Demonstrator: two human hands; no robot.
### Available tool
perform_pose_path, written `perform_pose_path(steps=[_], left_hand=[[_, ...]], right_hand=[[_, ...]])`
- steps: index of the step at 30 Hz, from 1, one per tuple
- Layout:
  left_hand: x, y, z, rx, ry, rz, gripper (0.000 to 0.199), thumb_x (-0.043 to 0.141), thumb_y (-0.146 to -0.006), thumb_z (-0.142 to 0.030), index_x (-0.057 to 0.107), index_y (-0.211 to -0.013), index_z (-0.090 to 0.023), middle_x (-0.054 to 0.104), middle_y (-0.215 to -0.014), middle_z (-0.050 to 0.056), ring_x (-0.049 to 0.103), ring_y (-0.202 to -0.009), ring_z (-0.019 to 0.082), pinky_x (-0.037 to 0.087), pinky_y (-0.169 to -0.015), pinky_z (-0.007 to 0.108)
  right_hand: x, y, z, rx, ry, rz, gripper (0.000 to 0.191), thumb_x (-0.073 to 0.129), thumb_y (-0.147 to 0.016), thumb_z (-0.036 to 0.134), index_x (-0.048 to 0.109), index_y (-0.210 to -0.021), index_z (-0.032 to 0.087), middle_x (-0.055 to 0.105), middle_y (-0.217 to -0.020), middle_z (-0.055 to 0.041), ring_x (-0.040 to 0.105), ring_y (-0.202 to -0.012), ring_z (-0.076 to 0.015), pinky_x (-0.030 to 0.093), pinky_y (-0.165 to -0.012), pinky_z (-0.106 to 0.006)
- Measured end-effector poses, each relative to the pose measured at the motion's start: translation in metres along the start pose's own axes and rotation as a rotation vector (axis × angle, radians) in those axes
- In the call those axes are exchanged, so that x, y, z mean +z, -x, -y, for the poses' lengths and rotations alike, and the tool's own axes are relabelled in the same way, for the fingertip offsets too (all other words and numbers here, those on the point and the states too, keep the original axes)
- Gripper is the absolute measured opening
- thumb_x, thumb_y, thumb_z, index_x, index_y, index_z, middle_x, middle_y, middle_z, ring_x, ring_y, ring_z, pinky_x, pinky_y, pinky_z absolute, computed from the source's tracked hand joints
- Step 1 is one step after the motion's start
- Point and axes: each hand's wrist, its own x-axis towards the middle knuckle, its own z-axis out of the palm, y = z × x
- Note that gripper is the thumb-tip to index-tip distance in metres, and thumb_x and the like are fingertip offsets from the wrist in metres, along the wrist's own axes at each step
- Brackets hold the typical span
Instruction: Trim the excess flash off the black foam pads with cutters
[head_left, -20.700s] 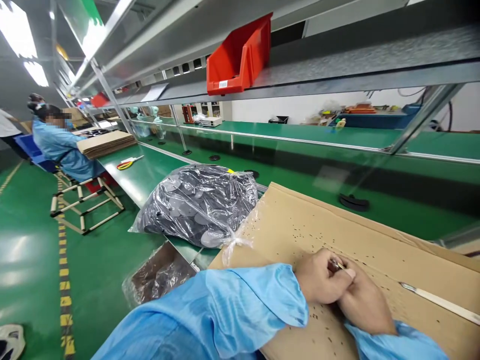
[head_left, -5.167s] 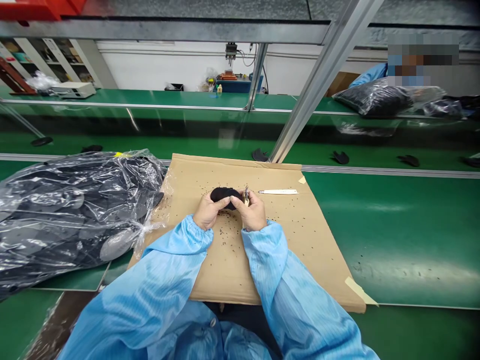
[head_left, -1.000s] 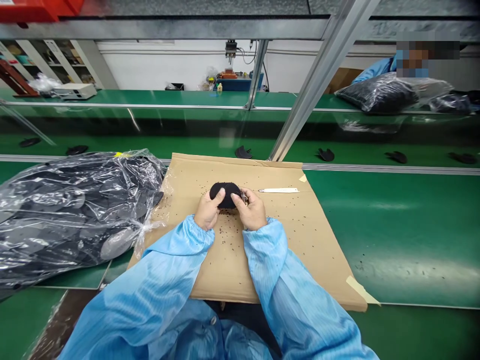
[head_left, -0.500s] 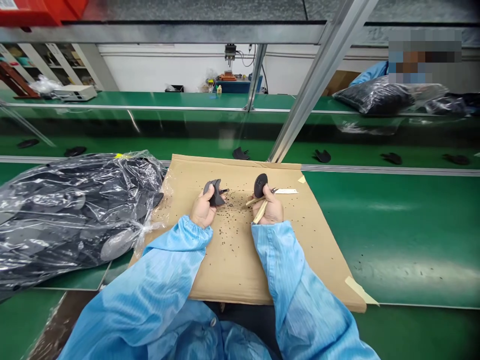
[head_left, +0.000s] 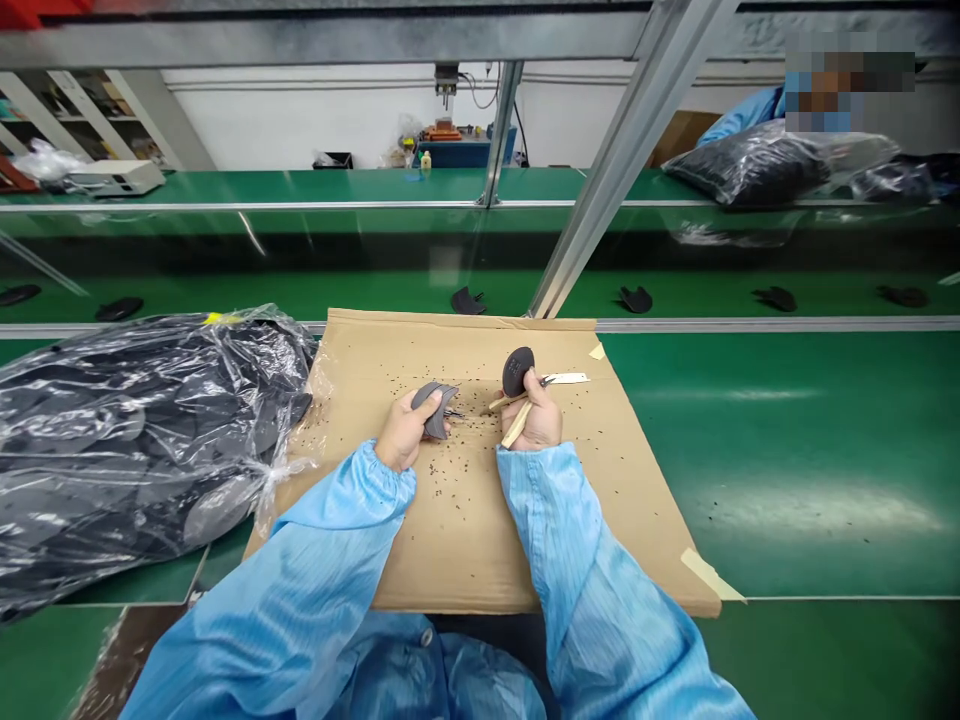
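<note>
Forward and apart over cardboard (head_left: 465,560), gripping grey curved piece (head_left: 433,408) with left hand (head_left: 400,432), dark disc (head_left: 517,370) and pale-handled tool (head_left: 517,426) with right hand (head_left: 543,424).

1. No words, numbers or brands can be read in view.
2. The black disc (head_left: 517,371) in the right hand (head_left: 541,425) bears small, faint marks on its face; whether they are lettering cannot be told.
3. The plastic bag (head_left: 142,420) has a yellow patch (head_left: 220,319) near its top; any print there is illegible.
4. The small bottle (head_left: 426,161) is too distant for reading any label.
</note>
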Motion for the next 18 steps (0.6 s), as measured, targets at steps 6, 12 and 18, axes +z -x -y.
perform_pose_path(steps=[6,12,18], left_hand=[[0.001,0.000,0.000,-0.016,-0.072,0.023,0.050,0.076,-0.065,-0.048,0.058,-0.094,-0.011,0.066,-0.074,0.004,0.059,-0.048,0.012,0.048,-0.046,0.024],[0.001,-0.001,0.001,-0.029,-0.122,0.033,0.048,0.073,-0.070,-0.047,0.059,-0.097,-0.009,0.067,-0.078,0.007,0.059,-0.049,0.011,0.049,-0.048,0.024],[0.002,-0.001,0.001,-0.024,-0.141,0.032,0.046,0.072,-0.072,-0.046,0.060,-0.097,-0.009,0.067,-0.077,0.006,0.059,-0.050,0.011,0.049,-0.049,0.023]], right_hand=[[-0.004,-0.013,0.000,0.021,-0.021,-0.020,0.035,0.078,-0.063,0.029,0.047,-0.078,0.021,0.065,-0.070,0.0077,0.061,-0.057,-0.0102,0.048,-0.049,-0.022],[-0.011,-0.023,-0.003,0.002,-0.038,-0.054,0.033,0.076,-0.064,0.028,0.048,-0.078,0.021,0.064,-0.074,0.0068,0.062,-0.062,-0.0105,0.050,-0.054,-0.023],[-0.012,-0.024,-0.002,0.048,-0.043,-0.073,0.035,0.077,-0.061,0.031,0.046,-0.076,0.022,0.063,-0.072,0.0062,0.061,-0.058,-0.0112,0.046,-0.048,-0.023]])
